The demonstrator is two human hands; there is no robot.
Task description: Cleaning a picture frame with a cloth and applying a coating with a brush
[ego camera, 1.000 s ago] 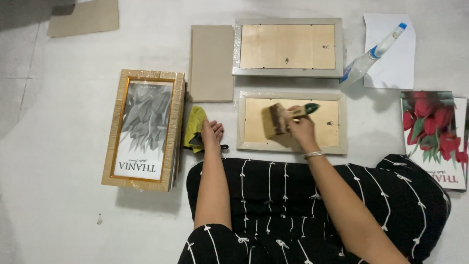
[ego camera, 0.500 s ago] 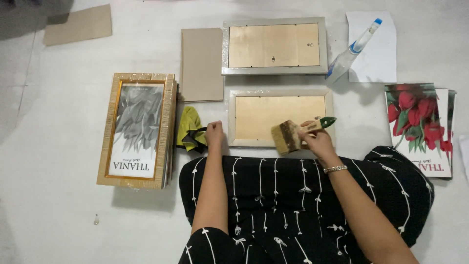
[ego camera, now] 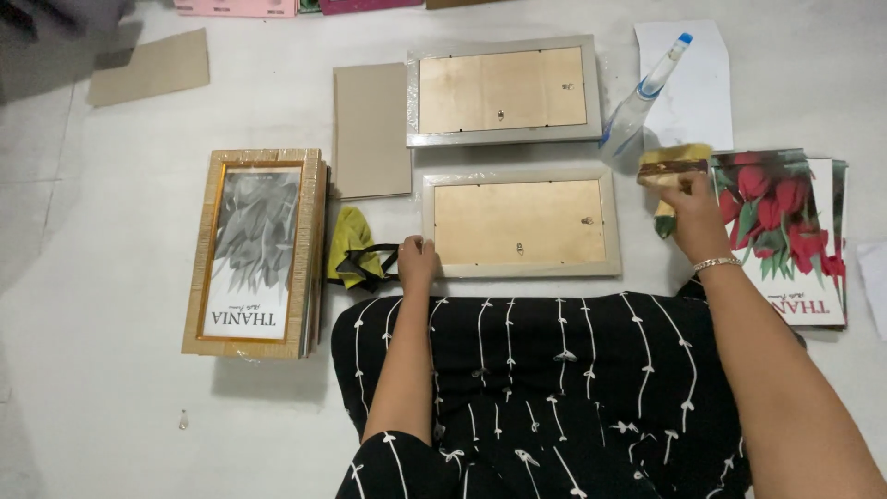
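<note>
in the head view, we take the near frame [ego camera: 522,222], lying face down on the floor with its brown backing up, as our landmark. our left hand [ego camera: 418,261] rests on its lower left corner, fingers together and pressed flat on the rim, holding it down rather than gripping it. just left of that corner lies a yellow cloth [ego camera: 349,258] with a dark strap across it.

to the right of the frame, our right hand [ego camera: 691,214] has its fingers closed around a wide brush [ego camera: 674,169]. the handle is buried in the fist and the pale bristle block pokes out above the knuckles, well clear of the backing. the brush hangs over the edge of the tulip prints [ego camera: 785,231], just beside the spray bottle [ego camera: 642,97].

to do this well, we judge the left hand should keep the corner pinned so the frame cannot slide, and the brush should meet the backing flat, with light, even strokes.

beyond the near frame lies a second frame [ego camera: 504,91], also face down, with a loose backing board [ego camera: 371,129] to its left. further left stands a stack of gold frames [ego camera: 254,251].
</note>
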